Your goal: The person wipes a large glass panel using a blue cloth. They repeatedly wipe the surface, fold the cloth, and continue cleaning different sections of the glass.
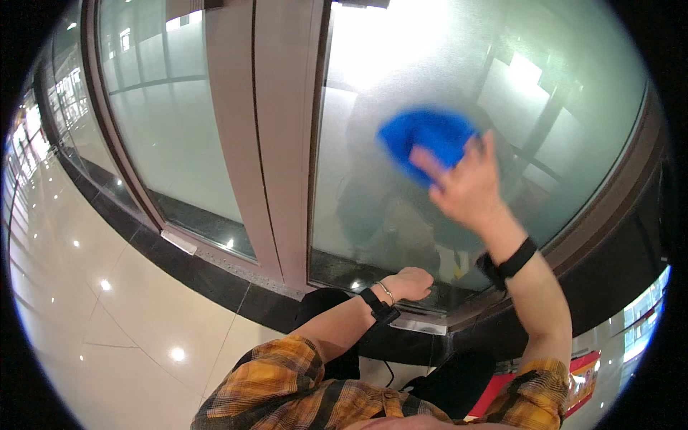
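A blue cloth (430,137), blurred by motion, lies flat against a frosted glass door panel (365,199). My right hand (465,185) presses it to the glass with spread fingers; a black band is on that wrist. Lower down, my left hand (411,284) is loosely curled near the bottom of the same panel, with no object visible in it. Whether it touches the glass cannot be told. A thin bangle and a black strap circle the left wrist.
A metal door frame (287,161) divides this panel from another frosted panel (166,123) at left. Dark stone edging (215,290) borders the shiny tiled floor (134,322). A red and yellow item (583,376) is at the lower right, beside my sleeve.
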A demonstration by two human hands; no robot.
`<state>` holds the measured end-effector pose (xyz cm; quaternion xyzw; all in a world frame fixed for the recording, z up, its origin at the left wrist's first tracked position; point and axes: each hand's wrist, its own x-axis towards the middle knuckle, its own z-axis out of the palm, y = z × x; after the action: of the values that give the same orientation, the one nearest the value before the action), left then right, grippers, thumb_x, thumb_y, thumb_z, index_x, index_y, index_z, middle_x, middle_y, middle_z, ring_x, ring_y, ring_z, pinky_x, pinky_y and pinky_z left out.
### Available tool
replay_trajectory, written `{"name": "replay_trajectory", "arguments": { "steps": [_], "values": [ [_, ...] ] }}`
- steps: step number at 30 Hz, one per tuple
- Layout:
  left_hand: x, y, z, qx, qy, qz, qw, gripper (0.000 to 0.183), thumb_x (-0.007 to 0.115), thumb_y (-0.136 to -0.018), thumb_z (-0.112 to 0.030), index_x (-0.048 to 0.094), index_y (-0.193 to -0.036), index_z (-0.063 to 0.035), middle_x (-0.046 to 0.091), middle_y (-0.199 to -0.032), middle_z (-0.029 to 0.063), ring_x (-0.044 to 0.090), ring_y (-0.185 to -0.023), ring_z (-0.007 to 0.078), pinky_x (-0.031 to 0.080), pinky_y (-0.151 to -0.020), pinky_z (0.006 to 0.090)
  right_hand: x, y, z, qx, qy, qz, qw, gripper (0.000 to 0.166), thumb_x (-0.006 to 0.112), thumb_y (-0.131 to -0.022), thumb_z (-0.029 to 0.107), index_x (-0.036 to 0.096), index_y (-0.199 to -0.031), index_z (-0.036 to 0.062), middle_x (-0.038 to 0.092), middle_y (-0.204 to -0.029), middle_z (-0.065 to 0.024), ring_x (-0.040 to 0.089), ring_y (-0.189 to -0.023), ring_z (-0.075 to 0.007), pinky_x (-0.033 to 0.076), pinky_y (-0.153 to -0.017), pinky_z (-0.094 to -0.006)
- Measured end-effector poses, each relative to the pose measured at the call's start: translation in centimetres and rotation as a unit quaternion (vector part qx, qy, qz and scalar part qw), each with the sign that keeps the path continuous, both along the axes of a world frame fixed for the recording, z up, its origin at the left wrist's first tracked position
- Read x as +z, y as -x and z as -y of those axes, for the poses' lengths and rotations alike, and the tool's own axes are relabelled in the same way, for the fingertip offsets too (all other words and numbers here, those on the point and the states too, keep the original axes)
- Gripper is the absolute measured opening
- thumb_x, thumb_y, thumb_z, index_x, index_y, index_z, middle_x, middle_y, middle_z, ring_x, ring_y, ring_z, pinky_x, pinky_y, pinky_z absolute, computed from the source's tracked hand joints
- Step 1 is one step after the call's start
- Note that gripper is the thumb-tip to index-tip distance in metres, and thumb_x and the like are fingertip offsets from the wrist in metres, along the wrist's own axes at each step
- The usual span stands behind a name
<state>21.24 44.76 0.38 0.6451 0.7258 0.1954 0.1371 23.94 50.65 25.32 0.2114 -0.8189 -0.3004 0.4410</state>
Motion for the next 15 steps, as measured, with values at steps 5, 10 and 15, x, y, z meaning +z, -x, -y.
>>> {"name": "replay_trajectory", "arguments": {
  "steps": [5,10,15],
  "values": [
    [0.1,-0.7,-1.0,0.003,-0.009,-0.001,1.0,0.028,0.054,-0.092,-0.025,0.064,-0.09,0.0017,0.065,-0.085,0.0225,0.062,-0.081,0.0409,0.05,-0.073,0.0509,10.7,2.5,0.5,0.0,0.13,-0.232,0.964,0.052,0.064,-0.085,0.027,0.052,-0.136,0.0249,0.043,-0.144,-0.0081,0.048,-0.114,-0.0322,0.037,-0.096,-0.0488],
    [0.4,-0.5,-1.0,0.031,-0.059,-0.007,0.998,0.024,0.054,-0.091,-0.023,0.064,-0.101,-0.0028,0.067,-0.092,0.0194,0.063,-0.089,0.0403,0.05,-0.077,0.0503,3.8,5.9,5.6,0.089,-0.063,-0.031,0.994,0.045,0.066,-0.075,0.024,0.061,-0.12,0.0231,0.058,-0.111,-0.0018,0.052,-0.106,-0.0276,0.038,-0.098,-0.049],
    [1.2,-0.4,-0.7,0.033,-0.058,0.01,0.998,0.024,0.055,-0.091,-0.022,0.065,-0.101,-0.0032,0.067,-0.092,0.0207,0.063,-0.088,0.0405,0.05,-0.077,0.0506,-2.3,3.8,2.5,0.121,-0.126,0.163,0.971,0.03,0.062,-0.068,0.019,0.067,-0.098,0.0206,0.057,-0.081,0.0017,0.053,-0.102,-0.0236,0.037,-0.1,-0.0522]
  ]
}}
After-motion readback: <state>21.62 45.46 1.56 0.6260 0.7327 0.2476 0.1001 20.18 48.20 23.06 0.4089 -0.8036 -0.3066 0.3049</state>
